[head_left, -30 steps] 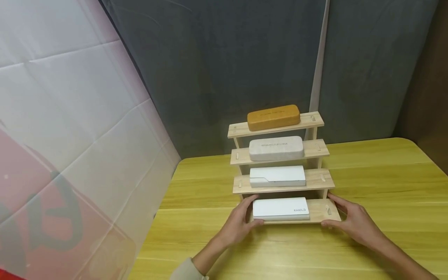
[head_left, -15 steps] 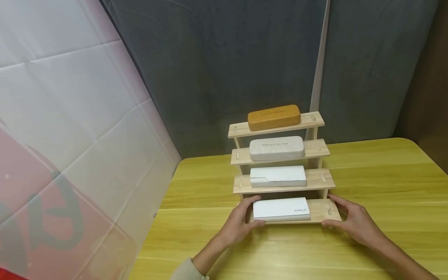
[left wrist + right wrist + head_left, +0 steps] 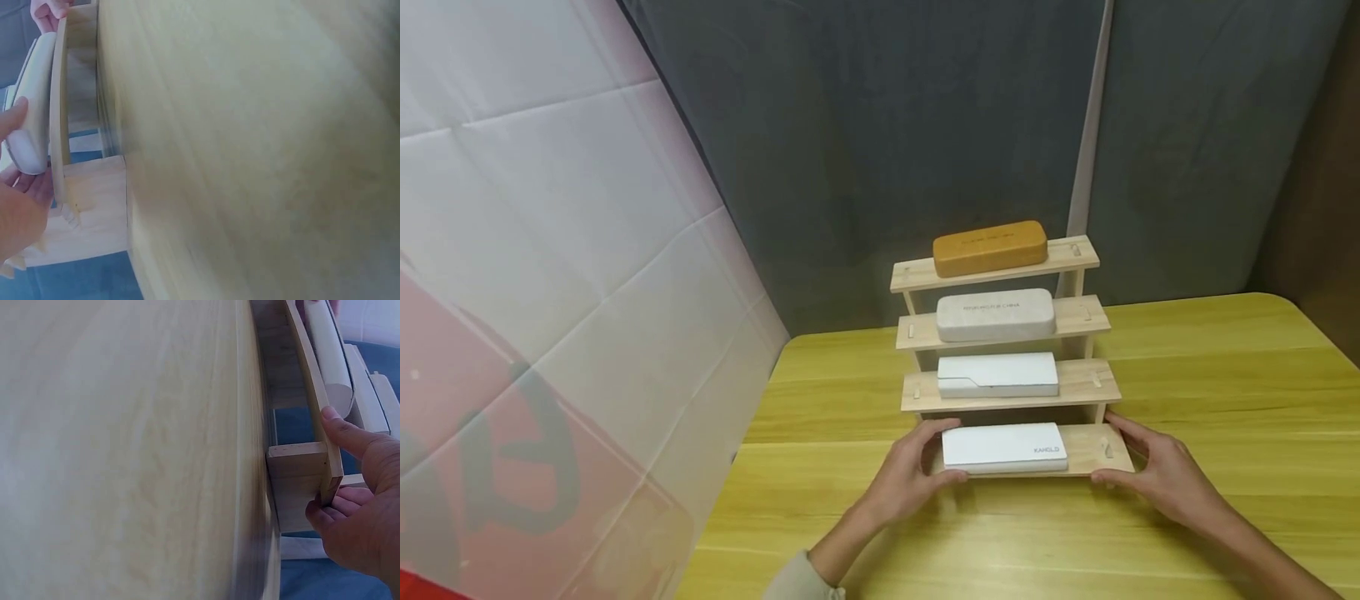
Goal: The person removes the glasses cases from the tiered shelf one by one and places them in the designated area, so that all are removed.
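Stepped stand (image 3: 1092, 381) on the counter (image 3: 1225, 375). Front case (image 3: 1003, 448) lies on the lowest step. Left hand (image 3: 904, 477) at the case's nine o'clock, grip part-closed, pinching its end. Right hand (image 3: 1168, 482) at the step's three o'clock, grip likewise part-closed, holding the board's end. Toward twelve, rising one per step: flap case (image 3: 997, 375), grey case (image 3: 996, 317), orange case (image 3: 990, 250).

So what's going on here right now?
A person's left hand holds the left end of the lowest white case; their right hand grips the right end of the bottom shelf of a wooden rack. Above sit another white case, an off-white case and an orange-brown case, one per shelf.
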`<action>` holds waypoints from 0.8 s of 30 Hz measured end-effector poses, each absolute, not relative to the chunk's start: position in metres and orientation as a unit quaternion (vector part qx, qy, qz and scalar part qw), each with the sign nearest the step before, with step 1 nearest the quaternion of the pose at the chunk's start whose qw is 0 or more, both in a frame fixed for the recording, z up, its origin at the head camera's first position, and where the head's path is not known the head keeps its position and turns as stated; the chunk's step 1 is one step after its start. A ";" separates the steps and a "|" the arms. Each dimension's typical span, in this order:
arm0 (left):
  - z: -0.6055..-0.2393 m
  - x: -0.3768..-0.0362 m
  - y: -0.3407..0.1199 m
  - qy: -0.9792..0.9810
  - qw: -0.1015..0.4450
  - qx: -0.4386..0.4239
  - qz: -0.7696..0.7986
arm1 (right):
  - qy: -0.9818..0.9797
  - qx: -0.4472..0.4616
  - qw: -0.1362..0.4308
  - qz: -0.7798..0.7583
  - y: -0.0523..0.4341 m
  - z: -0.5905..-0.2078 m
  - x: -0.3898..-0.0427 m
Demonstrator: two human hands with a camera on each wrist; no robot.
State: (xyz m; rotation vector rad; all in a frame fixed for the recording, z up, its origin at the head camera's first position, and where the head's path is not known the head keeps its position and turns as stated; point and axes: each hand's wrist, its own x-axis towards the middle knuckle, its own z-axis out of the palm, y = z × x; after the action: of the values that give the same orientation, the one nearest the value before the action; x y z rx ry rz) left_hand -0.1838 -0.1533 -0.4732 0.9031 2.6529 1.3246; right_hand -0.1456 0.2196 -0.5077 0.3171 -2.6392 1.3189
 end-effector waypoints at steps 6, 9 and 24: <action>-0.465 -0.181 -0.160 0.829 0.026 0.310 0.464 | -0.884 0.107 0.086 0.446 0.220 -0.507 -0.145; -0.459 -0.180 -0.164 0.825 0.028 0.314 0.469 | -0.884 0.108 0.087 0.447 0.220 -0.507 -0.145; -0.425 -0.180 -0.182 0.811 -0.034 0.330 0.482 | -0.885 0.111 0.088 0.444 0.220 -0.507 -0.145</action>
State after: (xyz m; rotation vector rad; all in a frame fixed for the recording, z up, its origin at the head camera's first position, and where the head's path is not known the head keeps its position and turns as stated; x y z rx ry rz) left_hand -0.1801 -0.1823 -0.4255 1.0593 2.6042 1.5480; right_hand -0.1448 0.2197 -0.5069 0.3296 -2.6334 1.3230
